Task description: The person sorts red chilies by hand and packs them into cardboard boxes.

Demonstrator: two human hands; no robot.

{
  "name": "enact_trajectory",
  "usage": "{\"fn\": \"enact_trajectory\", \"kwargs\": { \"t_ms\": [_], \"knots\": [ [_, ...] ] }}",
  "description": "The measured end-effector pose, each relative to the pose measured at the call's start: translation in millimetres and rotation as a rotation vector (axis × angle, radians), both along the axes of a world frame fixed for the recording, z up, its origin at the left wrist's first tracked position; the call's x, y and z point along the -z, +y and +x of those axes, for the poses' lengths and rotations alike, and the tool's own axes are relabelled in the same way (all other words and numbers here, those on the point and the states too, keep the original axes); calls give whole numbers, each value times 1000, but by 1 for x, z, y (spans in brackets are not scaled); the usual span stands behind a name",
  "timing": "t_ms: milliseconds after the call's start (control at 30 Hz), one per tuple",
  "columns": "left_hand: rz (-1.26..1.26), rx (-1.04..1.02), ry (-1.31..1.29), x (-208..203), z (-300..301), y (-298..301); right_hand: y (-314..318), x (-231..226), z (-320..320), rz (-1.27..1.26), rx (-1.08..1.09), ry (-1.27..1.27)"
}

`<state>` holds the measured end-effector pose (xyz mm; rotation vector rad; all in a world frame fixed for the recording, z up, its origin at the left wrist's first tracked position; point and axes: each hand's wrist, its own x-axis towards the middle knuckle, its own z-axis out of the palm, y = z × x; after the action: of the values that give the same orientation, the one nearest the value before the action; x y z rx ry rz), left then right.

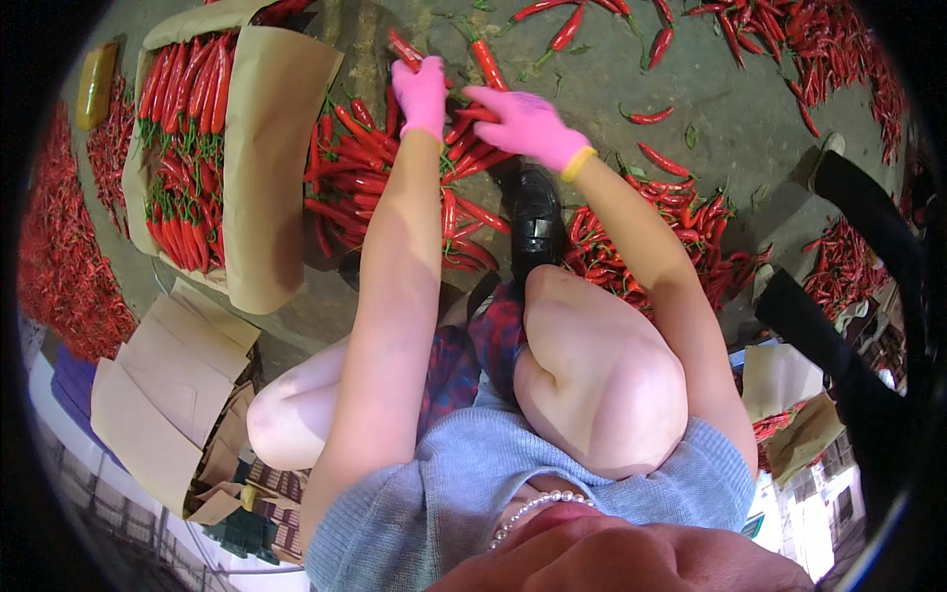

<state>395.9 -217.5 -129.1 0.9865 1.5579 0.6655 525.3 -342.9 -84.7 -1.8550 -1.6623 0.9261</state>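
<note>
My left hand (421,97), in a pink glove, is closed around a red chili pepper (402,46) that sticks out past its fingertips. Just to its right, my right hand (533,126) wears a matching glove, its fingers closing on another red chili, partly hidden by them. Beneath both hands spreads a loose pile of red chilies (360,158) with green stems. One more long chili (486,65) lies on the floor just beyond the right hand. Left of the pile stands an open box lined with brown paper (271,168), with chilies (187,89) laid in neat rows.
A heap of chilies (631,237) lies right of my black shoe (537,222). Larger heaps (64,237) cover the far left and upper right (789,39). Flattened cardboard (168,385) is at lower left, a yellow tape roll (97,86) at upper left. Another person's dark-clad leg (868,212) shows at right.
</note>
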Motion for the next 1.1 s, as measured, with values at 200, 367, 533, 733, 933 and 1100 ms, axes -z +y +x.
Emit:
{"fn": "enact_trajectory", "kwargs": {
  "t_ms": [200,367,533,733,933,1100],
  "knots": [
    [117,154,-233,-27,-53,52,19,25,-6,-219,393,383],
    [810,1335,659,-13,-10,29,-42,-4,41,-170,707,830],
    [930,1497,954,-5,38,28,-106,-9,62,-311,948,1184],
    [152,907,40,-51,-14,52,-101,-40,26,-331,935,1451],
    [-319,375,-155,-58,-110,-7,-62,-8,-29,10,-407,-297],
    [-273,337,-184,-56,-123,-20,-45,26,-47,4,-607,-642]
  ]
}}
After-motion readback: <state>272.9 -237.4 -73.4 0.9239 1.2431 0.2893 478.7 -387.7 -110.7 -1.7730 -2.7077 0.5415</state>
